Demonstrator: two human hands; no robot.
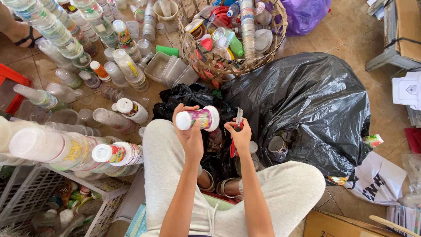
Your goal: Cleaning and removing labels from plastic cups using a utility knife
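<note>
White-capped plastic bottle (198, 118), smooth and cylindrical, lies sideways at frame centre, gripped by closed left hand (189, 134). Right hand (240, 137) closed on red-handled cutter (237, 127); glossy crinkled black bag (307, 101) behind.

both forearms raised over lap; left hand (191, 131) fingers curled closed; right hand (240, 137) fisted, thumb up.

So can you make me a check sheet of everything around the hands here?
Surface: tiled floor, crowded.
Job's things: left hand holds a small white-capped bottle; right hand holds a red-handled cutter.
Clutter: stacked clear cups, woven basket of plastics, black rubbish bag, white crate.
Grips: both hands shut on their things.
Cables: nothing seen.
Surroundings: purple bag, papers.
</note>
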